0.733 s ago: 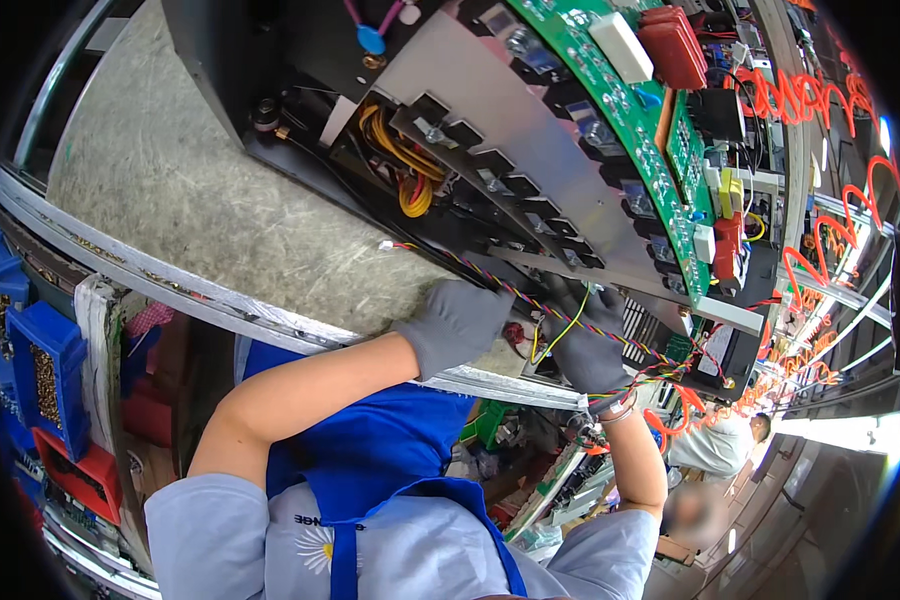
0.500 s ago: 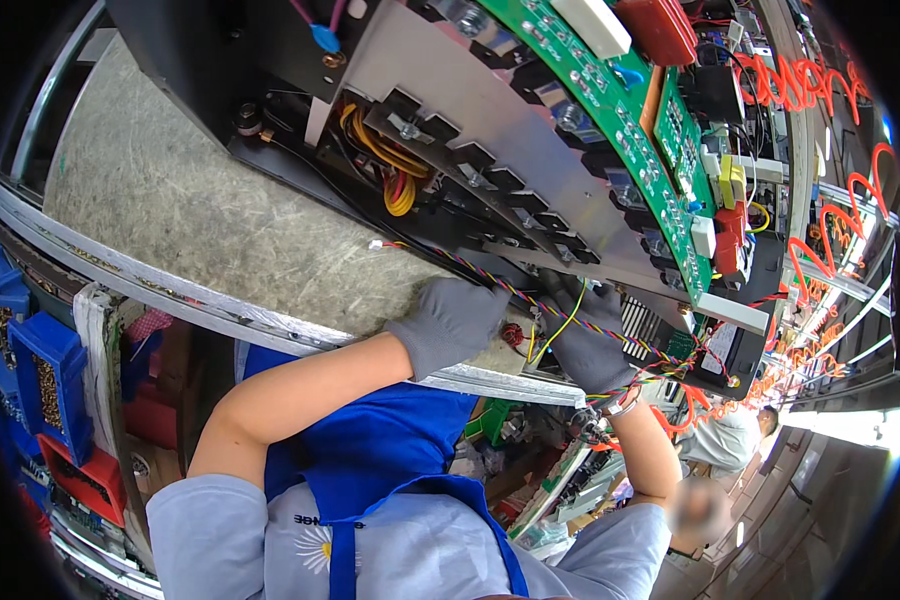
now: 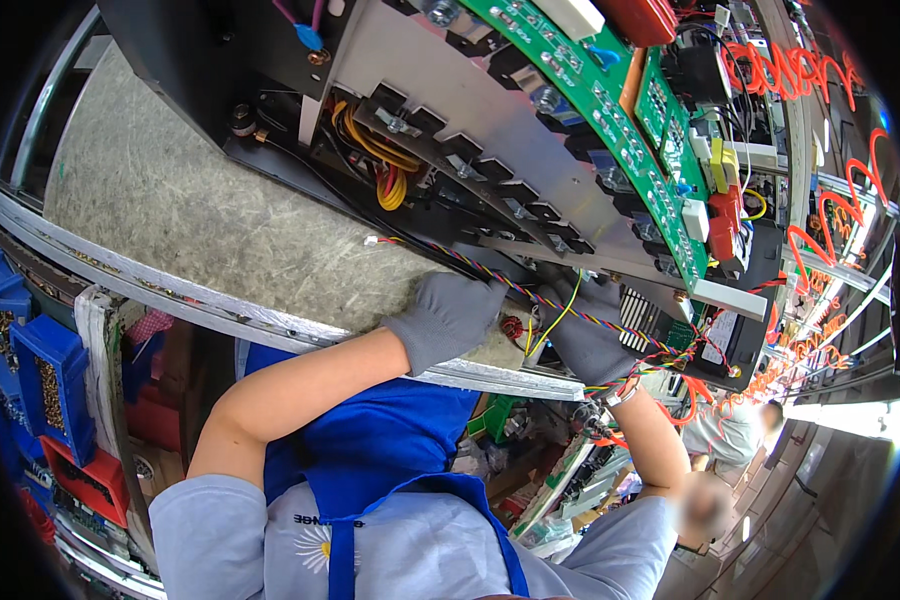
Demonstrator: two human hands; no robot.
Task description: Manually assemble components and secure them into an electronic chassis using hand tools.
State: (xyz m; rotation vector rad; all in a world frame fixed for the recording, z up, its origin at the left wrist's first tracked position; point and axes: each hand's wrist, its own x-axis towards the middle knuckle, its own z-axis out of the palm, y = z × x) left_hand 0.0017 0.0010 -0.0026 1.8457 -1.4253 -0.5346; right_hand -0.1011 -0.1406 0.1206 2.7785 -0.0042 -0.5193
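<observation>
A black metal chassis (image 3: pixel 270 165) lies tilted across the bench, with a grey metal plate and a green circuit board (image 3: pixel 610 125) on it. My left hand (image 3: pixel 448 318), in a grey glove, presses at the chassis's near edge with its fingers curled in; whatever they hold is hidden. My right hand (image 3: pixel 590 335), gloved too, reaches under the plate near a slotted vent (image 3: pixel 638 312), its fingertips out of sight. A twisted multicoloured cable (image 3: pixel 490 272) runs along the edge past both hands, ending in a white connector (image 3: pixel 371 240). A yellow-green wire (image 3: pixel 568 308) loops over my right hand.
Blue bins (image 3: pixel 50 375) of small metal parts and a red bin (image 3: pixel 88 480) stand at the left. The grey bench top (image 3: pixel 200 210) has a metal rail (image 3: pixel 180 290) along its front. Coiled orange hoses (image 3: pixel 840 205) hang at the right. Another person (image 3: pixel 725 435) is farther back.
The chassis and its board appear slightly farther left and higher in the picture. Both hands stay at the chassis edge, with my right hand still reaching inside; its finger movement is hidden.
</observation>
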